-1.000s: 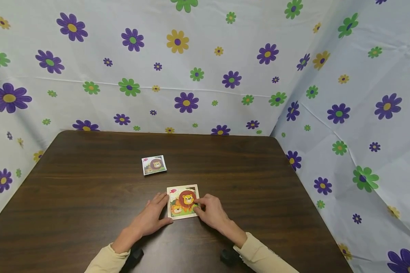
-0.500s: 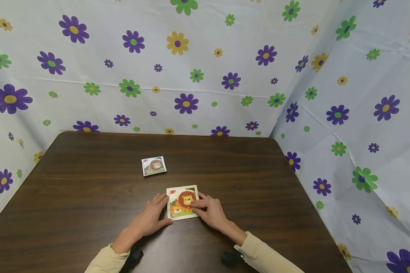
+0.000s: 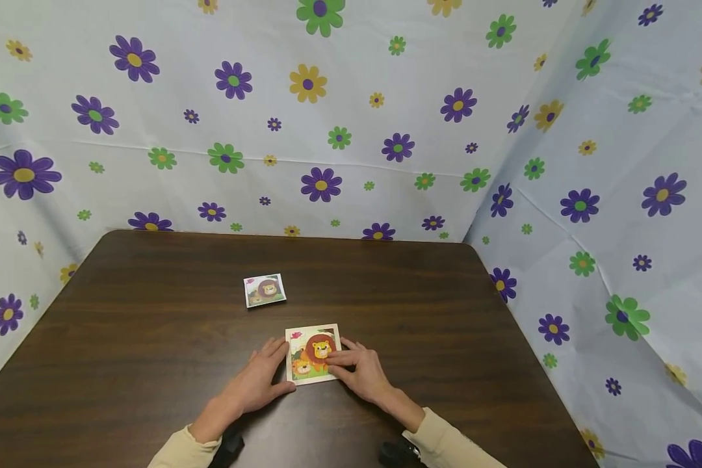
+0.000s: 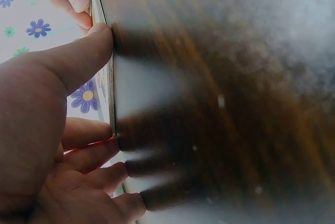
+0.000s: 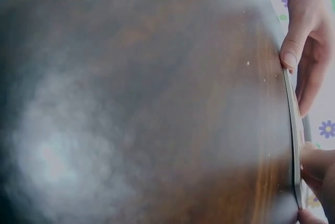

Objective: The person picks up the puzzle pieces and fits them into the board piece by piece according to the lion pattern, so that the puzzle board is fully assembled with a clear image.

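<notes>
A square picture puzzle [image 3: 314,356] with a pale wooden frame lies on the table, showing a lion and a cub. Along its left edge rests my left hand [image 3: 256,378], thumb at the near left corner and fingers spread at the side. In the left wrist view the left fingertips [image 4: 131,206] reach down to the tabletop. My right hand [image 3: 364,372] lies over the right side of the puzzle, index finger and thumb touching the picture near the lion, other fingers by the frame's right edge. Part of the picture's right side is hidden beneath these fingers.
Farther back on the dark wooden table [image 3: 152,312] lies a small card [image 3: 264,290] with the same lion picture. A white flower-printed cloth [image 3: 327,117] hangs behind the table and along its right side.
The right hand's index finger and thumb have moved slightly left and flattened over the lion picture, after pinching close at its right side. The left hand stays in place. The head view has tilted slightly up.
</notes>
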Demonstrator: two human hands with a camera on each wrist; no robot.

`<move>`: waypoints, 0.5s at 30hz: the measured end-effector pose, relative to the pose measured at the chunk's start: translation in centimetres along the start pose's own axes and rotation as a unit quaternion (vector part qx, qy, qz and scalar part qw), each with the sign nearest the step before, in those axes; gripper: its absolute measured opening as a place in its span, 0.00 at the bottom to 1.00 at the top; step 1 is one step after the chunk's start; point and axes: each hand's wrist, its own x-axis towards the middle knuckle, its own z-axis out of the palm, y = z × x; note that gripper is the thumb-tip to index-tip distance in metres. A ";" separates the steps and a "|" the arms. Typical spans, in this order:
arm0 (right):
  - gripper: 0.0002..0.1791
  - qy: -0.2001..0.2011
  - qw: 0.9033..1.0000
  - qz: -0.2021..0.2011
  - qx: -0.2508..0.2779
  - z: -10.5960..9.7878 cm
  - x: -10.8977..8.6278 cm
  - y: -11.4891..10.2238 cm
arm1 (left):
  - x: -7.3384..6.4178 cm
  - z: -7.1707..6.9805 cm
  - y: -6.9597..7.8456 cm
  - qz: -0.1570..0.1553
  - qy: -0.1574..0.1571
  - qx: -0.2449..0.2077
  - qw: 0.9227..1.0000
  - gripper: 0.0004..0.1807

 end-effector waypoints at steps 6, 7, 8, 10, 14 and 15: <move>0.13 -0.045 0.998 0.002 -0.037 0.2 -0.4 0.1 | -0.3 0.1 0.1 -0.012 -0.005 -0.005 1.000 0.42; 0.14 -0.048 0.998 0.002 -0.043 0.2 -0.4 0.1 | -0.3 0.2 0.1 -0.012 -0.003 -0.006 1.000 0.42; 0.14 -0.049 0.998 0.002 -0.049 0.3 -0.5 0.1 | -0.4 0.1 0.2 -0.011 -0.002 -0.005 1.000 0.42; 0.14 -0.050 0.997 0.002 -0.056 0.3 -0.7 0.0 | -0.5 0.2 0.3 -0.011 -0.003 -0.004 1.000 0.42; 0.14 -0.045 0.998 0.011 -0.046 0.4 -1.3 -0.2 | -0.8 0.4 0.3 -0.006 -0.009 -0.004 1.000 0.42; 0.14 -0.043 0.998 0.015 -0.039 0.5 -1.5 -0.3 | -0.8 0.5 0.3 -0.004 -0.013 -0.006 1.000 0.42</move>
